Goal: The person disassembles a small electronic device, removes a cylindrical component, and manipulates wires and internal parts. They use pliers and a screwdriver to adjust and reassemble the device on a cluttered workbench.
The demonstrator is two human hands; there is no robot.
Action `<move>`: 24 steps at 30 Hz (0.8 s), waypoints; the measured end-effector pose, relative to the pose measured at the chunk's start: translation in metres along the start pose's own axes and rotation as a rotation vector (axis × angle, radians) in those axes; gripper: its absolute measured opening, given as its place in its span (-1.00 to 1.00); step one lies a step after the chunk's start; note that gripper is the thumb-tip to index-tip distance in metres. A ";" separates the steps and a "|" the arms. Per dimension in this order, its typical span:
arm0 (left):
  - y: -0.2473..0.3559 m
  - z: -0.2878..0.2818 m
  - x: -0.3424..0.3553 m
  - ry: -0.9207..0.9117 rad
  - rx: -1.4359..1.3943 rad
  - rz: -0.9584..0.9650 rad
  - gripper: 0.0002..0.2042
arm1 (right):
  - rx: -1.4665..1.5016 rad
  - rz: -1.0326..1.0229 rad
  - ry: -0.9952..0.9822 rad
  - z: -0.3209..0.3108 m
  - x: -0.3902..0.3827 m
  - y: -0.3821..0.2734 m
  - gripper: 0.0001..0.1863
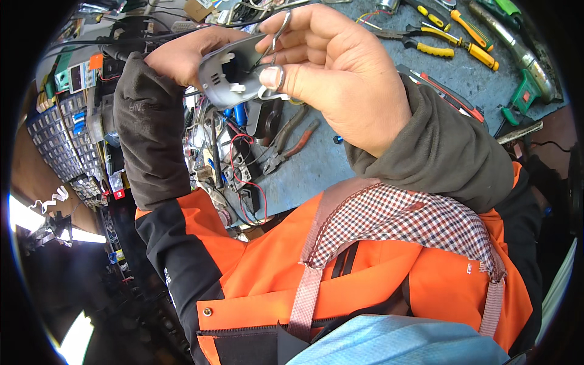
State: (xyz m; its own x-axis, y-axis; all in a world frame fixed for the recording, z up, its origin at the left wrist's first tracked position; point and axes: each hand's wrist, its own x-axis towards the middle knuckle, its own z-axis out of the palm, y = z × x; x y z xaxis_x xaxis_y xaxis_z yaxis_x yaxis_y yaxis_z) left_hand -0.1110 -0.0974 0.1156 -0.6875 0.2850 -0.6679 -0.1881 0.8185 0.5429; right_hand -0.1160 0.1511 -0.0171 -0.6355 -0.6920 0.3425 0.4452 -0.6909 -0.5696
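A grey plastic shell [234, 73], hollow side partly turned toward me, is gripped at its far left edge by my left hand [185, 55]. White posts and small slots show inside the shell. My right hand [340, 67] has its thumb and fingers through the loops of a slim metal scissor-handled tool [278, 39]. Its shank reaches down into the shell's hollow. Whether the tool is scissors or forceps, and what its tips touch, I cannot make out. Both hands are raised above the bench, close together.
On the blue-grey bench [322, 152] lie pliers with red grips [298, 140], yellow-handled pliers [435, 48], a red and black utility knife [450, 94] and a green clamp [523, 97]. Red wires [234, 161] tangle below the shell. A parts-drawer cabinet [64, 137] stands left.
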 end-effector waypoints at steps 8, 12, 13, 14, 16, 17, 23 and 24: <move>-0.027 0.021 0.012 -0.046 -0.226 0.098 -0.46 | 0.276 0.193 0.061 -0.023 0.005 0.004 -0.71; -0.034 0.040 0.010 0.128 -0.141 0.181 -0.46 | 0.201 0.260 0.185 -0.007 0.003 -0.006 -0.69; -0.035 0.046 0.008 0.163 -0.138 0.184 -0.45 | 0.219 0.242 0.198 -0.006 0.003 -0.004 -0.69; -0.033 0.057 0.006 0.230 -0.208 0.217 -0.41 | 0.324 0.157 0.168 -0.008 -0.005 0.004 -0.68; -0.034 0.074 0.005 0.403 -0.238 0.241 -0.40 | 0.409 0.067 0.162 -0.015 -0.008 0.018 -0.67; -0.036 0.081 0.003 0.487 -0.221 0.251 -0.41 | 0.396 0.076 0.181 -0.017 -0.005 0.024 -0.67; -0.042 0.126 0.017 1.003 -0.359 0.485 -0.42 | 0.333 -0.062 0.141 -0.009 -0.011 0.017 -0.61; -0.046 0.133 0.019 1.034 -0.453 0.522 -0.49 | 0.321 -0.110 0.105 -0.005 -0.011 0.023 -0.60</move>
State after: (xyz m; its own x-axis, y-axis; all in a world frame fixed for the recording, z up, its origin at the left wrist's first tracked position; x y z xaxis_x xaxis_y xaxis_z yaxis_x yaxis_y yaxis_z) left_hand -0.0221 -0.0633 0.0100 -0.9438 -0.1704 0.2833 0.1901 0.4216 0.8866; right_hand -0.1022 0.1435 -0.0379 -0.7445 -0.5962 0.3006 0.5358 -0.8021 -0.2638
